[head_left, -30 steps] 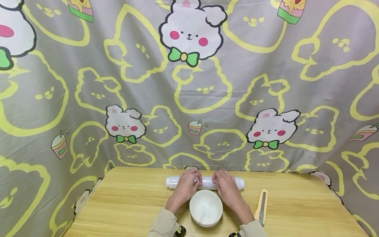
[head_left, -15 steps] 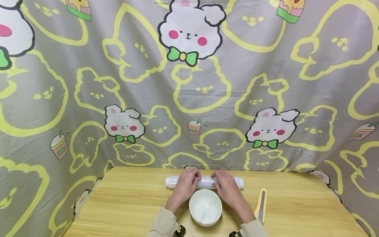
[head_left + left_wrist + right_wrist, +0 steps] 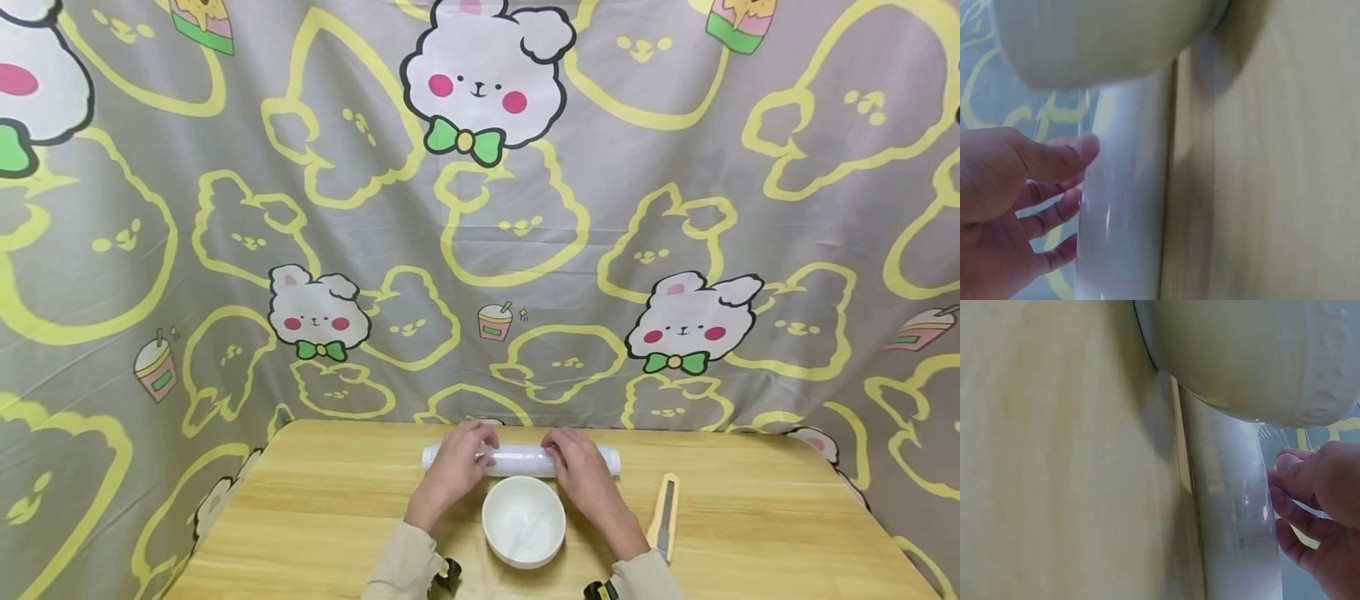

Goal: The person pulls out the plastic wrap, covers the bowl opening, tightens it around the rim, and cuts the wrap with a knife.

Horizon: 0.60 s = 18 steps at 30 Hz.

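A roll of plastic wrap (image 3: 517, 460) lies crosswise near the back of the table. My left hand (image 3: 452, 463) is at its left part, thumb and index apart in the head view, the other fingers loosely spread along the roll in the left wrist view. On the right part, my right hand (image 3: 587, 473) pinches the edge of the wrap between thumb and index finger. Fine creases in the clear film (image 3: 1272, 435) fan out from that pinch in the right wrist view. A white bowl (image 3: 523, 523) stands upright between my forearms, just in front of the roll.
A yellow utility knife (image 3: 663, 518) with a grey strip lies right of my right forearm. The wooden table (image 3: 322, 500) ends at a grey patterned curtain (image 3: 420, 242) behind the roll. Dark straps sit at both wrists.
My left hand has shifted left along the roll, and its thumb and index have parted. My right thumb and fingers have drawn closer together. Roll and bowl stay about where they were.
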Each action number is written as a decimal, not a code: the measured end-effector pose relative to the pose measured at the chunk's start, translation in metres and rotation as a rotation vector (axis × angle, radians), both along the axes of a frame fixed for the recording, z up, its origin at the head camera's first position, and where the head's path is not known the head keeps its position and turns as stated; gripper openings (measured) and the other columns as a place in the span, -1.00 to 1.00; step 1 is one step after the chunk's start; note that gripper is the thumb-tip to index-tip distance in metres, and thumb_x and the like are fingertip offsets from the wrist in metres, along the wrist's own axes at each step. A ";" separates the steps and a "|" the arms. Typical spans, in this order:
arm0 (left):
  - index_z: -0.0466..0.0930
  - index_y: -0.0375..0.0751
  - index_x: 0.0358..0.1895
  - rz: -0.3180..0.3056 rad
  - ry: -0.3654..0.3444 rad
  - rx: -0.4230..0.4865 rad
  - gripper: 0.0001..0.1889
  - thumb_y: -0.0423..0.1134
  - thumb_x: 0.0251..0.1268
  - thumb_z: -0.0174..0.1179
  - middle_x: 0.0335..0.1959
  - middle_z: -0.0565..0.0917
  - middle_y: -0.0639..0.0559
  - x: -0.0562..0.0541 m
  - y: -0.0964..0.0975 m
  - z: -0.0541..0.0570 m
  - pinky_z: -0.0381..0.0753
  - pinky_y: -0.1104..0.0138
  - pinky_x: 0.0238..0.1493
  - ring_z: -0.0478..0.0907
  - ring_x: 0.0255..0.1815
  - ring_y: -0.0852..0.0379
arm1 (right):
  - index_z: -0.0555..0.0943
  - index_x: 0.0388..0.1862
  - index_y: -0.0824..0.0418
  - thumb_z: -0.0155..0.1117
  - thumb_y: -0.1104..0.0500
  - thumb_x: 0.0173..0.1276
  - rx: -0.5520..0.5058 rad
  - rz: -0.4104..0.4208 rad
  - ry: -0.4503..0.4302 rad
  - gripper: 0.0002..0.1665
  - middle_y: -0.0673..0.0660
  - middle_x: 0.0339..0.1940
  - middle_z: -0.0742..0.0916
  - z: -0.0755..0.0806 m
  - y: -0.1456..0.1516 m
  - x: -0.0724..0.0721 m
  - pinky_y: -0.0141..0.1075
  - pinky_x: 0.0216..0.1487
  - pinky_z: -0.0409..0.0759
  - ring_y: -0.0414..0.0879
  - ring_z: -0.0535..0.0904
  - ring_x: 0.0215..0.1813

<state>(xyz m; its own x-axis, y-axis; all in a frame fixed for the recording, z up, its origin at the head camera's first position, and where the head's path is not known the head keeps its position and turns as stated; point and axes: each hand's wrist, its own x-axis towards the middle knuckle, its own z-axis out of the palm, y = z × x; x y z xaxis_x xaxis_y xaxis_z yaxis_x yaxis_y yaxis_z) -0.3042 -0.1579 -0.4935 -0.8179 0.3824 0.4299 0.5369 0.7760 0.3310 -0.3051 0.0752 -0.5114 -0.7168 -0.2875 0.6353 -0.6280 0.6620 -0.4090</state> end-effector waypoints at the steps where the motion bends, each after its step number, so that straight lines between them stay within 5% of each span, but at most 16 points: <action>1: 0.67 -0.12 -0.28 0.013 0.004 -0.001 -0.81 -0.38 0.13 0.50 -0.23 0.66 0.09 0.000 -0.002 0.001 0.59 0.11 -0.03 0.58 -0.15 0.07 | 0.68 -0.32 0.21 0.40 0.52 0.23 0.001 -0.002 0.000 -0.78 0.05 -0.33 0.73 0.000 0.001 0.000 -0.07 -0.16 0.68 -0.03 0.63 -0.19; 11: 0.58 -0.07 -0.38 0.055 0.041 0.110 -0.81 -0.41 0.26 0.39 -0.41 0.62 0.16 0.001 -0.010 0.001 0.57 0.32 -0.32 0.51 -0.37 0.20 | 0.71 -0.22 0.20 0.54 0.47 0.11 0.084 -0.013 -0.131 -0.70 0.09 -0.17 0.71 0.012 0.015 0.008 -0.02 -0.01 0.69 0.06 0.63 -0.04; 18: 0.60 -0.10 -0.34 0.037 0.004 0.153 -0.85 -0.41 0.31 0.36 -0.40 0.63 0.14 0.000 -0.011 0.001 0.57 0.37 -0.34 0.50 -0.38 0.23 | 0.66 -0.40 0.17 0.47 0.48 0.19 0.069 -0.062 -0.146 -0.76 0.04 -0.30 0.66 0.017 0.024 0.010 -0.12 -0.17 0.68 -0.06 0.60 -0.20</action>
